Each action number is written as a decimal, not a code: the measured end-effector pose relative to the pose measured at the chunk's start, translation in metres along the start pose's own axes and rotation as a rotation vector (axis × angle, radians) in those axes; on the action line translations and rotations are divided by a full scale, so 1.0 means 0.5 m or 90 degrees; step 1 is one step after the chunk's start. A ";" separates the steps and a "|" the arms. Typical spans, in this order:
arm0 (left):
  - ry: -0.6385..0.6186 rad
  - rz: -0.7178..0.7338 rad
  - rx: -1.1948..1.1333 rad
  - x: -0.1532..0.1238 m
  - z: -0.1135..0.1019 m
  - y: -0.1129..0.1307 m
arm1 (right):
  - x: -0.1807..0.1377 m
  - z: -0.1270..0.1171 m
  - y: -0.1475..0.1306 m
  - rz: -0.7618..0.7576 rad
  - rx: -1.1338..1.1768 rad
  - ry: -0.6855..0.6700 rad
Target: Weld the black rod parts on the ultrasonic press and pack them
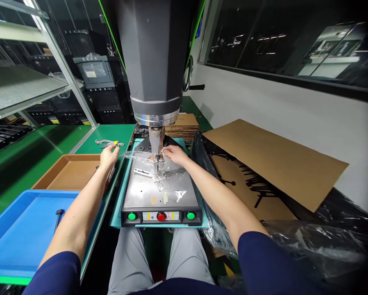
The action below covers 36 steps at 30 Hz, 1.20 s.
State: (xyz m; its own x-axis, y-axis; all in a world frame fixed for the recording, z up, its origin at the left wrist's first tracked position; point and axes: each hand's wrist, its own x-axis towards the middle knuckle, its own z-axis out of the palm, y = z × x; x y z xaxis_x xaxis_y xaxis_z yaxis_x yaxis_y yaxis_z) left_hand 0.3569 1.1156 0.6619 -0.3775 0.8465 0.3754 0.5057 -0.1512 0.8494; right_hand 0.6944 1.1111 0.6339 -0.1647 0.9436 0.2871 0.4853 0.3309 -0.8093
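Note:
My left hand (pixel 109 156) is closed at the left of the machine plate, with the edge of a crumpled clear plastic film (pixel 141 157) at its fingertips. The film stretches across to my right hand (pixel 175 154), which pinches it just right of the press tool (pixel 155 141). Beneath the tool stands a small metal fixture (pixel 160 164) with a dark part in it, partly veiled by the film. On the steel plate (pixel 148 196) lies a slotted metal bar (pixel 143 172). Beyond my left fingers, hand tools (pixel 107 142) rest on the green bench.
The grey machine head (pixel 153 57) hangs over the plate. Green buttons (pixel 132 216) and a red button (pixel 161 216) line its front. To the left are a brown tray (pixel 70 157) and a blue tray (pixel 21 229). Right, a cardboard sheet (pixel 282 159) partly covers black rod-like parts (pixel 257 186).

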 end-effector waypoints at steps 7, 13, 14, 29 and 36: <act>0.036 0.043 -0.067 -0.216 0.015 -0.014 | -0.078 -0.082 -0.046 0.008 -0.100 0.132; -0.079 0.219 -0.058 -0.318 0.118 0.007 | -0.140 -0.017 -0.061 0.094 -0.120 0.098; -0.073 0.262 -0.036 -0.310 0.129 0.016 | -0.139 -0.003 -0.058 0.116 -0.110 0.097; -0.181 0.489 0.143 -0.270 0.198 0.032 | -0.165 0.063 0.013 0.133 0.361 0.228; -0.215 0.524 0.161 -0.278 0.196 0.037 | -0.228 0.097 0.037 0.205 0.482 0.336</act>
State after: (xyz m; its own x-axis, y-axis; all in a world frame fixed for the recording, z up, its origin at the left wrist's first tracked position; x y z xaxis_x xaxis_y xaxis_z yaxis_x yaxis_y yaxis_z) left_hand 0.4948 1.0451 0.5891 0.4030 0.6314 0.6625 0.6835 -0.6891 0.2409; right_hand 0.6807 1.0097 0.5613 0.3736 0.9268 0.0375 -0.2708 0.1476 -0.9513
